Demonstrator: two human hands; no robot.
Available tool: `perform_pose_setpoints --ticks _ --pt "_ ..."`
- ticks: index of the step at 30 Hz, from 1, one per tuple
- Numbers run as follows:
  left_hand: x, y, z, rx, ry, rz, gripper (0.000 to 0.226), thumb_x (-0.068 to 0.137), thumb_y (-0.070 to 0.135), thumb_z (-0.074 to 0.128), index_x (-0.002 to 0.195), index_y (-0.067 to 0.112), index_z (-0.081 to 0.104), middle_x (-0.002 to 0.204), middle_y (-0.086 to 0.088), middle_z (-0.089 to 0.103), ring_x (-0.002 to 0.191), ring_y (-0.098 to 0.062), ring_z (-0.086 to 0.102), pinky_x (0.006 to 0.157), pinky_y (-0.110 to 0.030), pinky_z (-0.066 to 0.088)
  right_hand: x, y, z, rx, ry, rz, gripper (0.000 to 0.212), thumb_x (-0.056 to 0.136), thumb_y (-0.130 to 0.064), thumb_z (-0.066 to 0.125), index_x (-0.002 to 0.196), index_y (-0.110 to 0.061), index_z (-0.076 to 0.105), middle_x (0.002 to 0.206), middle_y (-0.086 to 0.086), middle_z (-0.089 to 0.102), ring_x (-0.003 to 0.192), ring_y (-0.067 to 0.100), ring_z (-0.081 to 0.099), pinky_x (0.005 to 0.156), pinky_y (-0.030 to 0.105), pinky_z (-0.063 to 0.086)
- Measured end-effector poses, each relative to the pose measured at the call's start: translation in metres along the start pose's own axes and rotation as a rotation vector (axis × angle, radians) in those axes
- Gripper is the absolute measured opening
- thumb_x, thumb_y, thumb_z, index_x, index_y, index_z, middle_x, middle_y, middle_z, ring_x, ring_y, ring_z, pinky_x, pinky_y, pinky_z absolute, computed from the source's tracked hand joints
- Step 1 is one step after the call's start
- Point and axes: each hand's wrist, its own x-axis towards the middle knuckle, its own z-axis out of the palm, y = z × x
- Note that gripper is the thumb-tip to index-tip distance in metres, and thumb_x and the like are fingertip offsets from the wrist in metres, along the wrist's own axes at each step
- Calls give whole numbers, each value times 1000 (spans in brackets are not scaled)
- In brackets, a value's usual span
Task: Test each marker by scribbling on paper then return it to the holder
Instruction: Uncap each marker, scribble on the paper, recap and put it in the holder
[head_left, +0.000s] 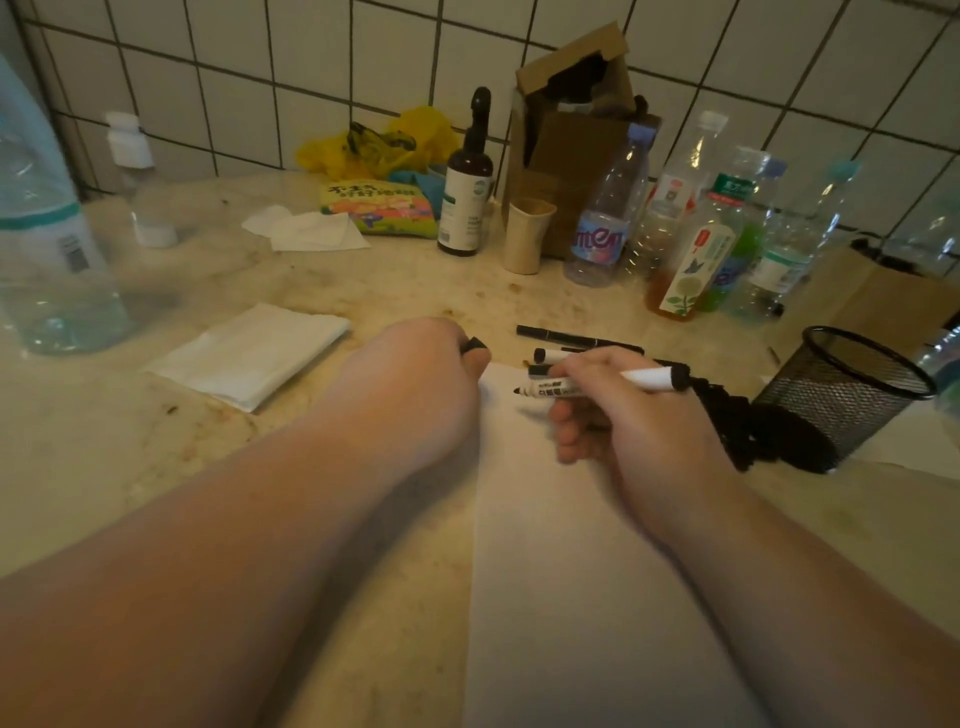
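- Both bare forearms reached forward from the bottom edge of the head view, over a pale stone counter.
- Between them lay a white sheet of paper, running from the bottom edge up to the hands.
- The right hand was closed around a white marker, its dark tip uncapped and pointing left, just above the top of the paper; whether the tip touched the sheet could not be told.
- The left hand was curled into a fist at the paper's upper left corner, pinching a small black cap at its fingertips.
- Just behind the right hand lay 2 more markers and a slim black pen, flat on the counter.
- A black mesh holder stood tilted to the right of the right hand, near it but apart.
- A folded white napkin sat left of the left hand.
- Further back stood a brown dropper bottle, a beige cup, several plastic bottles and a torn cardboard box against the tiled wall.
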Motion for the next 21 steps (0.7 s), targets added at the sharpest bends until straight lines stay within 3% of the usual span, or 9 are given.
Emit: perform_pose_setpoints --ticks 7,21 --pt "-1 5 4 -77 20 8 25 100 39 45 103 27 67 98 5 72 88 -19 63 83 -38 52 3 3 -4 -185 -30 -64 8 94 -23 67 101 -25 71 84 5 75 67 12 69 59 18 55" --pt "1 4 11 -45 11 23 24 99 39 48 101 27 67 96 6 73 83 -16 63 78 -34 53 11 4 -3 -173 -77 -54 9 95 -23 66 96 -17 73 81 8 77 73 18 73 70 29 62"
